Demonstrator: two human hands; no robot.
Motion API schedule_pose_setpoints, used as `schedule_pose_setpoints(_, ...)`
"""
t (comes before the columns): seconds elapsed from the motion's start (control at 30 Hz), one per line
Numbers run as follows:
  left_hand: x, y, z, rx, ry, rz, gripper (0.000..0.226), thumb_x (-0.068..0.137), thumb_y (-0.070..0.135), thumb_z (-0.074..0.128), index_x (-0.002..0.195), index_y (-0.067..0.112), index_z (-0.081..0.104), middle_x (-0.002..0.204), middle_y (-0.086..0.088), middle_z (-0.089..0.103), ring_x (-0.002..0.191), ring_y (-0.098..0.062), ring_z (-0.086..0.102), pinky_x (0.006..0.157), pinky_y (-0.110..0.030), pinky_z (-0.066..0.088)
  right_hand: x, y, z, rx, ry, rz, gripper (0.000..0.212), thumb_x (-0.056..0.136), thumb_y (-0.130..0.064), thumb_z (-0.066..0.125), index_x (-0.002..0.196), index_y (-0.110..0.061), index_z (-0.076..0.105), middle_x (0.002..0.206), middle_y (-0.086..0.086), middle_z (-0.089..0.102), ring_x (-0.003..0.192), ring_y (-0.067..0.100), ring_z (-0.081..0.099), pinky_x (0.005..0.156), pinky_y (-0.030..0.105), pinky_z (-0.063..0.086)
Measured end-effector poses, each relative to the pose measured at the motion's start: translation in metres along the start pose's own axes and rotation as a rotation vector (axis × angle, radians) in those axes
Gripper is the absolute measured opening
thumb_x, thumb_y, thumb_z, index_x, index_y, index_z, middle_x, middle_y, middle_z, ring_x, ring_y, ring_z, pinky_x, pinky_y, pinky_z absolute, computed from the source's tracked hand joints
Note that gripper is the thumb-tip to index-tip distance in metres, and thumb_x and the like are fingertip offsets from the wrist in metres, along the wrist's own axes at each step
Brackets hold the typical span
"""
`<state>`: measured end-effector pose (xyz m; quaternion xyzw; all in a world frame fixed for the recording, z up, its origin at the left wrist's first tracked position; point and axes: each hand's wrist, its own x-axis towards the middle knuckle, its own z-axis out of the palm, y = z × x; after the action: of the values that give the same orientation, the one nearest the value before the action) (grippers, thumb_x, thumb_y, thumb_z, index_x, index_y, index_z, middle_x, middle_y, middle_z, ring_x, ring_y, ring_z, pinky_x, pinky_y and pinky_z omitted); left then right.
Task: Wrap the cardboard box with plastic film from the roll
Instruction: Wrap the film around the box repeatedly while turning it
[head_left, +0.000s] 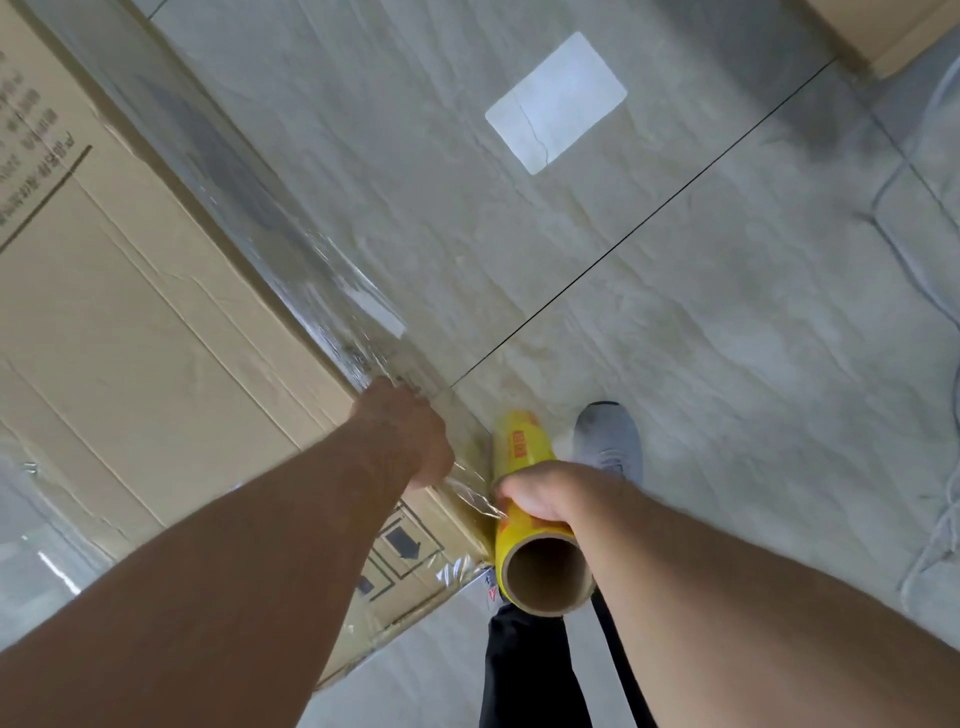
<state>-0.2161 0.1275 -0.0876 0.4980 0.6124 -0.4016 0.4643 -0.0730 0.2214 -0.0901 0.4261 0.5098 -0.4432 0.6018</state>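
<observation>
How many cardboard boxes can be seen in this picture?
2. The large cardboard box, partly wrapped in film, is at the left. A corner of a second box shows at the top right. Others may be out of view.

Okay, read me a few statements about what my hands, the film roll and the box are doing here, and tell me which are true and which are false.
1. The right hand grips the yellow roll. True.
2. The left hand rests at the cardboard box corner. True.
3. The roll lies on the floor. False: it is held up in the hand.
4. No plastic film is on the box. False: film already runs along its side.
5. A grey shoe shows beyond the roll. True.
</observation>
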Motion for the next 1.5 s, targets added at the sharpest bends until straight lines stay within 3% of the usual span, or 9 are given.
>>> schedule_pose_setpoints(0.17, 0.006, 0.014, 0.005, -0.002, -0.037, -0.063, 0.07, 0.096, 0.069, 0.021, 0.135, 0.026, 0.062, 0.147, -0.008, 0.056, 0.134, -0.03, 0.05, 0.109, -0.059, 0.024, 0.006, 0.035, 0.003, 0.46, -0.005, 0.133, 0.094, 0.071, -0.08, 0.058, 0.142, -0.019, 0.06, 0.14, 0.017, 0.065, 0.124, 0.035, 0.065, 0.11, 0.051, 0.048)
schedule_pose_setpoints(0.27, 0.005, 0.021, 0.004, -0.013, -0.01, -0.085, 0.075, 0.095, 0.072, 0.021, 0.14, 0.025, 0.057, 0.15, -0.011, 0.051, 0.139, -0.03, 0.045, 0.112, -0.059, 0.02, -0.005, 0.059, 0.012, 0.925, -0.162, 0.22, 0.072, 0.075, -0.062, 0.082, 0.12, -0.008, 0.069, 0.1, 0.02, 0.079, 0.081, 0.035, 0.079, 0.086, 0.051, 0.062)
schedule_pose_setpoints(0.37, 0.006, 0.022, 0.0, -0.014, -0.032, -0.097, 0.074, 0.095, 0.072, 0.024, 0.143, 0.025, 0.055, 0.152, -0.011, 0.049, 0.141, -0.03, 0.042, 0.113, -0.059, 0.019, -0.004, 0.073, 0.021, 1.108, -0.233, 0.159, 0.066, 0.078, -0.049, 0.086, 0.121, -0.003, 0.068, 0.104, 0.026, 0.078, 0.085, 0.04, 0.077, 0.093, 0.055, 0.059)
schedule_pose_setpoints(0.47, 0.006, 0.024, 0.003, -0.001, -0.032, -0.094, 0.077, 0.092, 0.073, 0.026, 0.143, 0.024, 0.056, 0.153, -0.011, 0.048, 0.142, -0.03, 0.041, 0.112, -0.059, 0.018, 0.001, 0.078, 0.027, 1.045, -0.184, 0.18, 0.073, 0.071, -0.053, 0.089, 0.124, -0.007, 0.068, 0.103, 0.023, 0.078, 0.092, 0.039, 0.077, 0.095, 0.057, 0.059)
schedule_pose_setpoints(0.6, 0.007, 0.024, 0.004, -0.003, -0.024, -0.088, 0.083, 0.092, 0.075, 0.025, 0.154, 0.023, 0.043, 0.164, -0.014, 0.032, 0.151, -0.032, 0.028, 0.118, -0.061, 0.013, 0.016, 0.092, 0.041, 0.662, 0.006, 0.205, 0.127, 0.033, -0.077, 0.082, 0.141, -0.016, 0.057, 0.121, 0.012, 0.07, 0.1, 0.035, 0.072, 0.096, 0.049, 0.058)
schedule_pose_setpoints(0.7, 0.006, 0.027, 0.001, 0.053, -0.047, -0.131, 0.073, 0.093, 0.067, 0.037, 0.149, 0.021, 0.049, 0.16, -0.014, 0.039, 0.148, -0.033, 0.034, 0.118, -0.062, 0.013, 0.029, 0.085, 0.043, 0.626, -0.084, 0.199, 0.117, 0.024, -0.073, 0.083, 0.126, -0.019, 0.068, 0.113, 0.013, 0.074, 0.096, 0.035, 0.075, 0.095, 0.048, 0.059)
schedule_pose_setpoints(0.97, -0.006, 0.084, 0.006, -0.045, 0.016, 0.119, 0.036, 0.093, 0.041, 0.063, 0.124, 0.023, 0.065, 0.123, -0.001, 0.066, 0.119, -0.027, 0.06, 0.095, -0.041, 0.04, 0.023, 0.058, 0.04, 0.612, -0.166, 0.117, 0.043, 0.084, -0.055, 0.077, 0.099, -0.016, 0.066, 0.111, 0.017, 0.072, 0.104, 0.036, 0.073, 0.102, 0.049, 0.055)
schedule_pose_setpoints(1.33, -0.008, 0.094, 0.026, 0.004, 0.08, 0.116, 0.036, 0.102, 0.04, 0.039, 0.128, 0.025, 0.059, 0.125, -0.004, 0.065, 0.118, -0.028, 0.057, 0.098, -0.046, 0.035, 0.032, 0.12, 0.105, 1.696, -0.416, 0.04, 0.08, 0.074, -0.052, 0.086, 0.135, -0.004, 0.068, 0.138, 0.028, 0.064, 0.133, 0.045, 0.058, 0.115, 0.06, 0.04)
schedule_pose_setpoints(1.5, -0.011, 0.092, 0.031, 0.011, 0.164, 0.124, 0.045, 0.105, 0.044, 0.027, 0.138, 0.021, 0.047, 0.135, -0.005, 0.059, 0.123, -0.03, 0.056, 0.099, -0.048, 0.036, 0.03, 0.121, 0.114, 1.785, -0.348, -0.039, 0.074, 0.078, -0.045, 0.083, 0.136, -0.003, 0.066, 0.136, 0.028, 0.065, 0.132, 0.044, 0.059, 0.112, 0.06, 0.044)
